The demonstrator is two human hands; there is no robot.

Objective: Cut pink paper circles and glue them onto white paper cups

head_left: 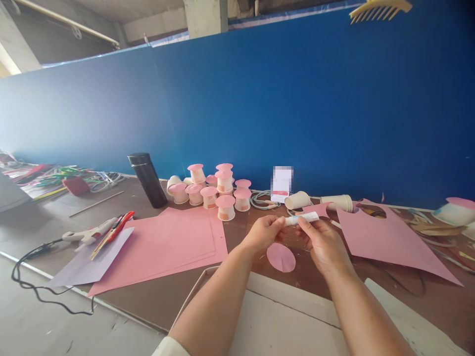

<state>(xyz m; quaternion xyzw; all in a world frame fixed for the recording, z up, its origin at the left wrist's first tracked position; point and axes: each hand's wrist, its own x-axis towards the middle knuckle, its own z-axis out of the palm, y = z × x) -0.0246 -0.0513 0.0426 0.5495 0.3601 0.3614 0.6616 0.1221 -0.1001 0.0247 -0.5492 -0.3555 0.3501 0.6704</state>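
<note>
Above the table, my left hand and my right hand both grip a small white glue stick, one at each end. The fingers of both hands are closed around it. A pink paper disc with a faint crease lies flat on the brown table just below my hands. Left of them stand several upturned paper cups topped with pink paper discs, some stacked on others.
Pink sheets lie at left beside a glue gun and a red utility knife. A black bottle stands near the blue partition. Cut pink paper and a lying paper cup are at right.
</note>
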